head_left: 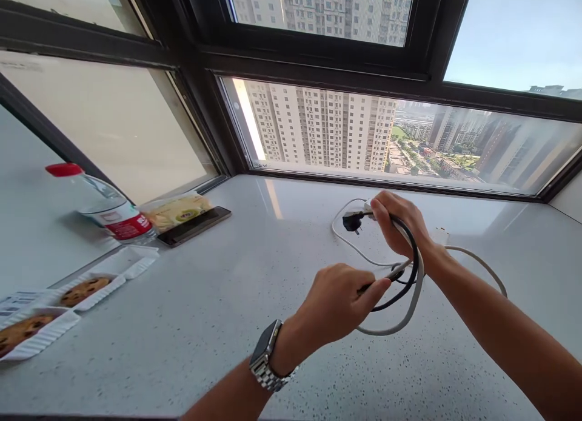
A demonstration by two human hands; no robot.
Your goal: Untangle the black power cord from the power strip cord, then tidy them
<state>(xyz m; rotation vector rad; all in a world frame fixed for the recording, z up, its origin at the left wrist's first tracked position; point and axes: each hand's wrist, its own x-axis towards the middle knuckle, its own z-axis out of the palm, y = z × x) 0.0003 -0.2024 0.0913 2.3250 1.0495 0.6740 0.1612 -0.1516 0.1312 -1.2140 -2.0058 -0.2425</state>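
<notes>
My right hand (400,222) is raised over the grey speckled counter (218,312) and grips a black cable and a white cable together just behind a black plug (351,221). My left hand (339,299), with a metal watch (268,361) on its wrist, pinches the lower part of the black cable (411,269), which loops between both hands. The white cable (409,315) hangs in a wide loop below the hands and also trails across the counter towards the right.
At the left lie a water bottle (102,205) with a red cap on its side, a snack packet (178,210), a dark phone (194,225), and white trays holding cookies (82,290). Large windows (386,136) border the counter's far edge.
</notes>
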